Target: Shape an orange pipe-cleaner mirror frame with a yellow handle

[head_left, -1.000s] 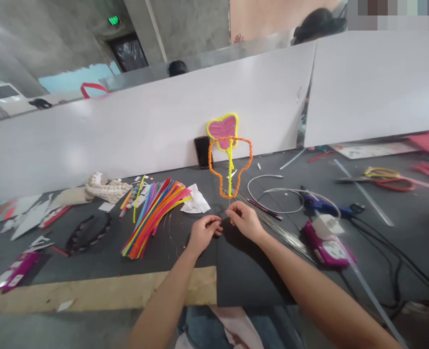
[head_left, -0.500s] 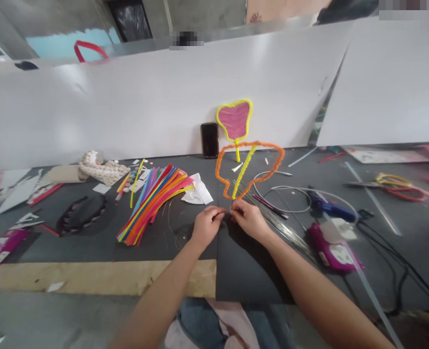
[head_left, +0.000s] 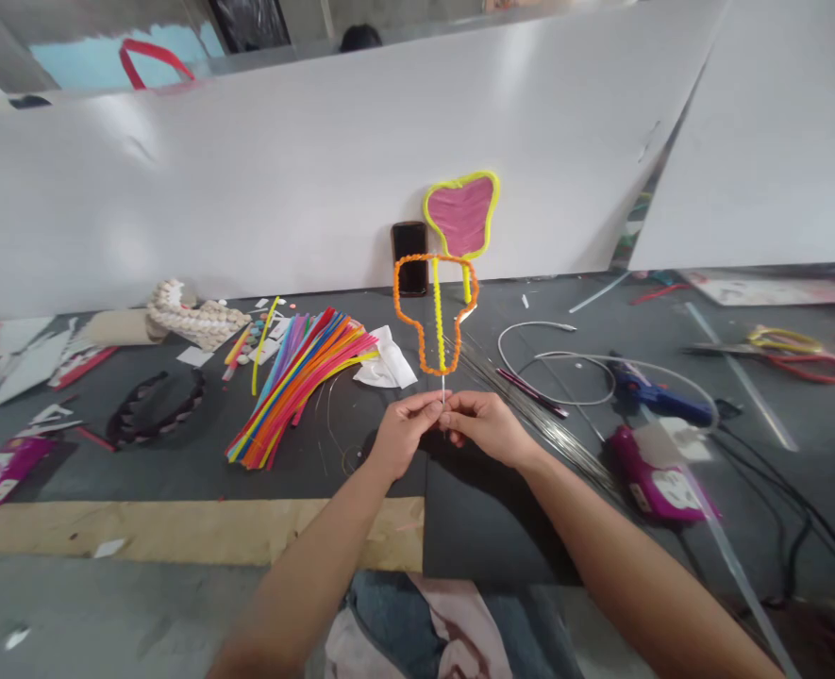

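Pinching the wire stem (head_left: 443, 385) below your orange-and-yellow frame (head_left: 439, 316): left hand (head_left: 403, 436), right hand (head_left: 486, 429), grip closed; best steadied upright, lightly.

- We see a frame (head_left: 439, 316) with a fuzzy, matt surface, and equally fuzzy pipe cleaners (head_left: 302, 391).
- Our wires (head_left: 553, 429) look like shiny metal.
- We have a smooth, matt worktop (head_left: 494, 533) and a glossy panel (head_left: 268, 189).
- We notice crumpled paper tissue (head_left: 387, 362).
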Available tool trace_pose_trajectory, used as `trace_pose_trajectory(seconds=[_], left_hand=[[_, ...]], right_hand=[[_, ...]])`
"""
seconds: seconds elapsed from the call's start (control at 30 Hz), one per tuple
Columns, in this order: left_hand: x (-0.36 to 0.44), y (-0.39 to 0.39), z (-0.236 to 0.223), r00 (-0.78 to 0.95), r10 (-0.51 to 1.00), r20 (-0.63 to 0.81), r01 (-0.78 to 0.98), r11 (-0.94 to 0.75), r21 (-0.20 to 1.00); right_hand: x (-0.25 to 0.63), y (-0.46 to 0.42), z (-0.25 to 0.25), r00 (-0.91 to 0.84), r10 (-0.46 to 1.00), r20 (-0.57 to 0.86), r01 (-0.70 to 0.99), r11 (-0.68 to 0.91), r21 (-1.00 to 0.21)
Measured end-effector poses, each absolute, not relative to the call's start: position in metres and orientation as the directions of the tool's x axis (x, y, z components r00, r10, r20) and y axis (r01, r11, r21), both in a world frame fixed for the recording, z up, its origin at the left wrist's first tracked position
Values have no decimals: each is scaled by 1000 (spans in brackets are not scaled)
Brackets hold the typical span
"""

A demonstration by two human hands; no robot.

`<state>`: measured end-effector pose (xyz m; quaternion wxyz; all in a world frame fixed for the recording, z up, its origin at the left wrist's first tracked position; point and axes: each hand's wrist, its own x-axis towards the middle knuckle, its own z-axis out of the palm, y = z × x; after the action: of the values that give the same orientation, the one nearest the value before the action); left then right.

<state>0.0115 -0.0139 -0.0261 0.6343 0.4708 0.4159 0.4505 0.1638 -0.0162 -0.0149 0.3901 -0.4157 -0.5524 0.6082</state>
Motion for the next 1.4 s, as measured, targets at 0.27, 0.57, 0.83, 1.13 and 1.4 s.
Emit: trace_pose_trajectory(seconds=[0.27, 0.57, 0.83, 1.13, 1.4], left_hand=[[5, -12, -12, 116, 972, -207, -321, 233, 918], [-6, -10, -2, 50, 968, -246, -362, 247, 899], [-2, -13, -7, 88, 966, -244, -280, 259, 924], [1, -13, -7, 73, 978, -198, -201, 209, 957], [1, -15, -7, 53, 990, -131, -70, 135, 988]], right_hand=[[160, -19, -22, -395, 912, -106, -40, -132, -990], [152, -28, -29, -370, 929, -26, 201, 53, -978], [150, -30, -32, -363, 924, 122, 335, 251, -908], [148, -29, -33, -311, 946, 90, 333, 197, -922], [144, -28, -32, -271, 961, 55, 300, 138, -944]])
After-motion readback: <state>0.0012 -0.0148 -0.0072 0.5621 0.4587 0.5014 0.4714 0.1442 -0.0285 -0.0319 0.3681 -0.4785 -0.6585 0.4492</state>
